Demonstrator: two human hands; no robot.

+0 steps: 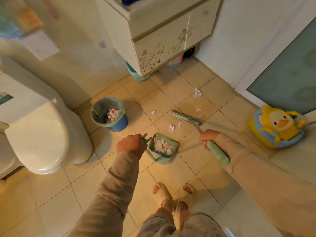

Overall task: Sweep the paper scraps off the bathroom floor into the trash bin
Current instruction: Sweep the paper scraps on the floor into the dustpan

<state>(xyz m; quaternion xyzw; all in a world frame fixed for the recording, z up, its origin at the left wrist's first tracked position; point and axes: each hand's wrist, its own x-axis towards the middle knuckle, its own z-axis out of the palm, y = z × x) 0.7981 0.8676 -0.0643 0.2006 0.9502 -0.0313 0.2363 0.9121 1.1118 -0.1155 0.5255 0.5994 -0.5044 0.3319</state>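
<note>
My left hand (pixel 130 145) grips the green handle of a dustpan (pixel 172 146), which rests on the tiled floor with a heap of white paper inside. My right hand (pixel 209 137) holds the green handle of a broom; its head (pixel 186 118) lies on the floor beyond the dustpan. Several white paper scraps (pixel 171 127) lie loose between the broom head and the dustpan, with more scraps (pixel 197 92) farther back near the cabinet and one scrap (pixel 153 112) to the left. A blue trash bin (pixel 119 123) with a green liner stands left of them and holds crumpled paper.
A white toilet (pixel 42 134) fills the left side. A sink cabinet (pixel 162 40) stands at the back, with a green basin (pixel 136 76) under it. A yellow duck-shaped potty (pixel 277 127) sits at the right by a frosted door (pixel 287 74). My slippered feet (pixel 172 195) stand below the dustpan.
</note>
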